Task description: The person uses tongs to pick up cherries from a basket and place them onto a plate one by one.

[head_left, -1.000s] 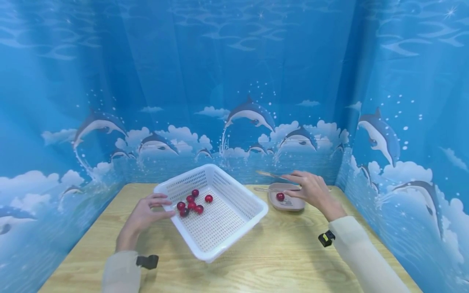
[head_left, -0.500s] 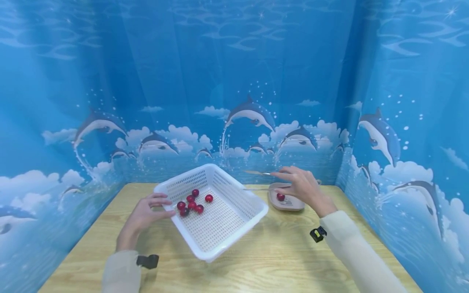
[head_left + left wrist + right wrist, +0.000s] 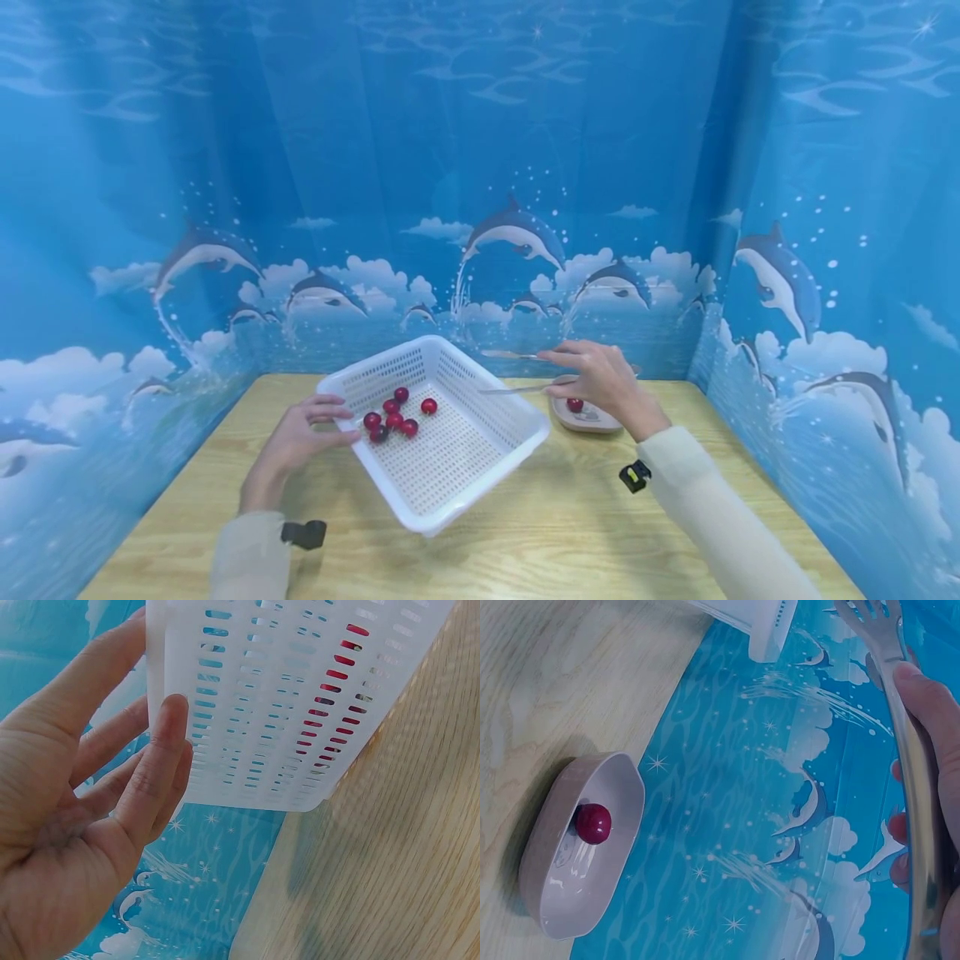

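Observation:
A white perforated basket (image 3: 480,492) sits on the wooden table with several red cherries (image 3: 393,412) in its far left part. My left hand (image 3: 330,421) holds the basket's left corner, thumb (image 3: 161,750) on one side of the wall (image 3: 285,705) and fingers on the other. My right hand (image 3: 577,371) grips metal tongs (image 3: 517,388) whose tips reach over the basket's right rim. In the right wrist view the tongs (image 3: 900,690) run along my fingers (image 3: 930,712). A small beige dish (image 3: 600,423) beside that hand holds one cherry (image 3: 575,405).
Blue dolphin-print curtains (image 3: 480,208) close in the table on the back, left and right. The wooden tabletop (image 3: 570,533) lies bare in front of the basket. The dish (image 3: 562,900) with its cherry (image 3: 593,823) stands near the table's back edge.
My right hand has moved left with the tongs, from over the dish to the basket's right rim. The left hand and basket have stayed put.

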Tool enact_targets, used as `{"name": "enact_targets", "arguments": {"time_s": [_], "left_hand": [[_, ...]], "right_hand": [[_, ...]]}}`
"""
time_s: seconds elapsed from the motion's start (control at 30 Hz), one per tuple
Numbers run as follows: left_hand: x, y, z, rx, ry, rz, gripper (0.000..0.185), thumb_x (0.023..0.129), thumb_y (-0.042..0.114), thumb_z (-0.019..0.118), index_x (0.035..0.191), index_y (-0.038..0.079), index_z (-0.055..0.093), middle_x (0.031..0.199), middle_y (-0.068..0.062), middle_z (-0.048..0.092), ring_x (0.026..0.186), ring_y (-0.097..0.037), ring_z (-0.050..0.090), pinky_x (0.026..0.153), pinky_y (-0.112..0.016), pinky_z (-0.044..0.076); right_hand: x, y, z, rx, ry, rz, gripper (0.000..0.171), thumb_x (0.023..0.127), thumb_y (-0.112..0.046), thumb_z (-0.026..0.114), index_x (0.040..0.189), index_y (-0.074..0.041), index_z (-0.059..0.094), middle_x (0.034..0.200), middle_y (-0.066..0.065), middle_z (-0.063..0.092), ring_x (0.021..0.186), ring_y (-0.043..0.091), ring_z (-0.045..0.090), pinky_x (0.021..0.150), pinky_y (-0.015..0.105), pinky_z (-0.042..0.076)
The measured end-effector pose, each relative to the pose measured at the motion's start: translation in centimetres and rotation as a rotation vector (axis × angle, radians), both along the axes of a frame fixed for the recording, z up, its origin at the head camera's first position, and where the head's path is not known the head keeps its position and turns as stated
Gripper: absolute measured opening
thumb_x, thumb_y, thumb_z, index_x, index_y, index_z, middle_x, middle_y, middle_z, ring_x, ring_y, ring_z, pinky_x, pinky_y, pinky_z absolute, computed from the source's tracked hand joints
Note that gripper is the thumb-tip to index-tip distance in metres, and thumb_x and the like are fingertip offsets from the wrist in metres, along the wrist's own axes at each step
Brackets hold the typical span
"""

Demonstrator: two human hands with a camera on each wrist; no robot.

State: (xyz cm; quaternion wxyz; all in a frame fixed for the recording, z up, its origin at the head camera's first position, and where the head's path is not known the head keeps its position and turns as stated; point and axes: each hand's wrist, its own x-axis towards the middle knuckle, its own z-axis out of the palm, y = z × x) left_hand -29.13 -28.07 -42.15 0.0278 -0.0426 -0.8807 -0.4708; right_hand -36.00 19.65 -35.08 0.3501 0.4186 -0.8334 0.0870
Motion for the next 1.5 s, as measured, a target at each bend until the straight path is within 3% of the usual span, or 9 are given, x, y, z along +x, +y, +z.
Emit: {"name": "enact_targets", "arguments": {"time_s": [0.27,0.6,1.1,1.3,1.5], "left_hand": [[-0.3,0.0,0.0,0.008,-0.019,0.015,0.061,0.082,0.034,0.087,0.130,0.002,0.067,0.156,-0.020,0.047,0.136,-0.046,0.053,0.109,-0.060,0.051],[-0.1,0.0,0.0,0.012,-0.016,0.015,0.065,0.079,0.037,0.089,0.130,0.002,0.067,0.156,-0.020,0.048,0.135,-0.046,0.054,0.110,-0.061,0.049],[-0.1,0.3,0.2,-0.003,-0.037,0.031,0.062,0.083,0.032,0.087,0.133,0.002,0.065,0.157,-0.020,0.046,0.137,-0.046,0.052,0.110,-0.063,0.049],[-0.1,0.1,0.1,0.003,-0.040,0.025,0.065,0.082,0.035,0.087,0.133,0.002,0.065,0.157,-0.020,0.047,0.137,-0.046,0.052,0.110,-0.063,0.048],[-0.1,0.0,0.0,0.005,-0.030,0.019,0.063,0.083,0.034,0.087,0.132,0.002,0.065,0.157,-0.020,0.046,0.137,-0.046,0.052,0.110,-0.062,0.050]], "right_hand": [[-0.3,-1.0,0.4,0.036,0.009,-0.002,0.055,0.071,-0.041,0.092,0.118,-0.017,0.078,0.106,0.005,0.080,0.078,0.019,0.076,0.044,0.011,0.020],[-0.8,-3.2,0.7,0.093,-0.046,-0.016,0.049,0.076,-0.044,0.089,0.119,-0.022,0.078,0.102,0.002,0.079,0.077,0.017,0.073,0.044,0.013,0.034],[-1.6,-6.7,2.0,0.236,-0.117,-0.070,0.047,0.078,-0.051,0.086,0.117,-0.025,0.079,0.102,-0.001,0.078,0.075,0.013,0.070,0.042,0.014,0.029],[-1.9,-8.0,2.6,0.289,-0.187,-0.100,0.048,0.080,-0.053,0.084,0.120,-0.028,0.077,0.118,0.002,0.078,0.093,0.018,0.075,0.045,0.013,0.039],[-2.4,-9.0,2.8,0.333,-0.236,-0.132,0.047,0.080,-0.051,0.085,0.120,-0.028,0.077,0.120,0.000,0.078,0.098,0.019,0.075,0.058,0.023,0.057]]}}
